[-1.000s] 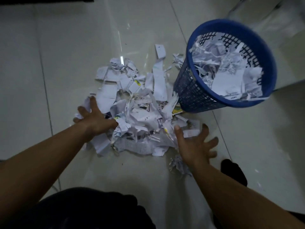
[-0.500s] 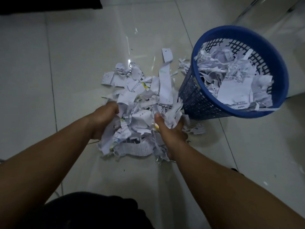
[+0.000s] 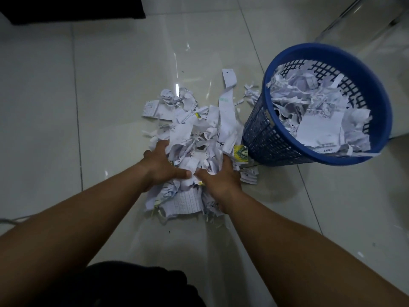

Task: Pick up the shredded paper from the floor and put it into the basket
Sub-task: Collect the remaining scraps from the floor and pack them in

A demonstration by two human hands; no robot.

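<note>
A heap of white shredded paper (image 3: 194, 134) lies on the pale tiled floor in the middle of the view. My left hand (image 3: 160, 163) presses into its left side and my right hand (image 3: 221, 180) into its right side, squeezing a bunch of strips between them. Both thumbs nearly meet on top of the bunch. To the right stands a blue mesh basket (image 3: 371, 89), tilted in this view and roughly half full of shredded paper. A long white strip (image 3: 228, 100) trails from the heap toward the far side. Loose scraps lie against the basket's foot.
A dark piece of furniture (image 3: 73, 9) fills the top left corner. A pale cabinet or wall edge (image 3: 354, 18) rises behind the basket. My dark-clothed knee (image 3: 132, 284) shows at the bottom. Bare tiles spread out left of the heap.
My hands went from spread apart at the sides of the heap to pushed together, gathering a bunch of shreds between them. The heap is now narrower and piled higher.
</note>
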